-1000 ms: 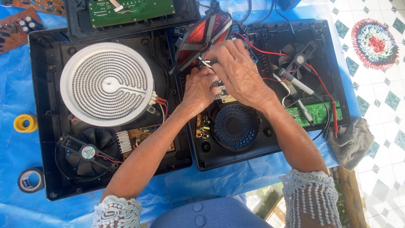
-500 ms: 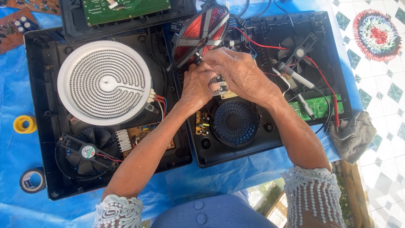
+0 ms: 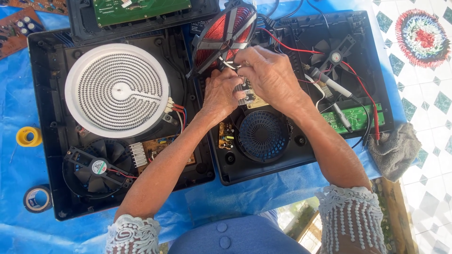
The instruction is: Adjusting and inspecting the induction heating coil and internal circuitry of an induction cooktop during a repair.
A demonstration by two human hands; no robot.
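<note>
Hands are meeting over the right-hand black cooker housing (image 3: 263, 174), just below a red copper induction coil (image 3: 225, 35) that is standing tilted on edge, its flat face turned toward the lower left and its long axis running from lower left to upper right. Left hand (image 3: 223, 91) is curling its fingers near the coil's lower rim; right hand (image 3: 266, 75) is pinching something small there, though what exactly I cannot tell. Inside that housing are lying a round black fan grille (image 3: 263, 136) and a green circuit board (image 3: 351, 117).
</note>
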